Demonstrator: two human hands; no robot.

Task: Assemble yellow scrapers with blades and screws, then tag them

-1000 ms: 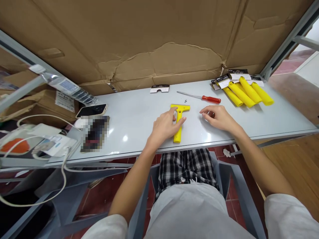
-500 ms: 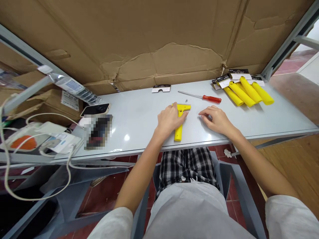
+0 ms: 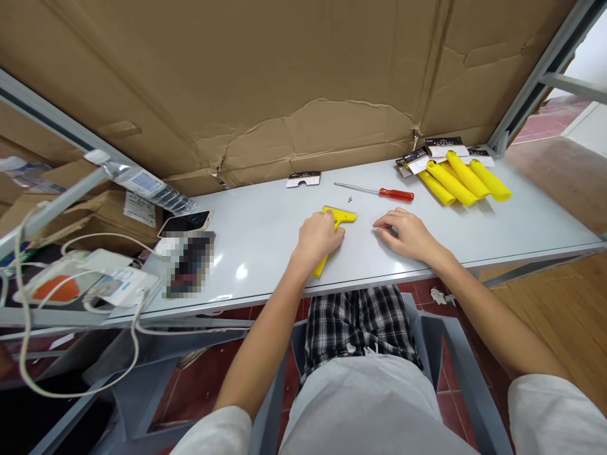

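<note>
My left hand is closed around the handle of a yellow T-shaped scraper on the tabletop. The scraper's head sticks out beyond my fingers, and the handle's lower end shows below my thumb; my hand covers the middle. To the right of it, my right hand rests on the table with loosely bent fingers, thumb apart, holding nothing. Beyond the hands lie a few tiny metal screws and a screwdriver with a red handle, its shaft pointing left.
Several yellow handles with black-and-white header cards lie at the back right. A loose card sits near the cardboard wall. On the left are a phone, a plastic bottle, white cables and a power strip.
My left hand has turned the yellow scraper, so its handle end now points down and left and its head tilts. My right hand has stayed nearly in place. The camera view has shifted slightly.
</note>
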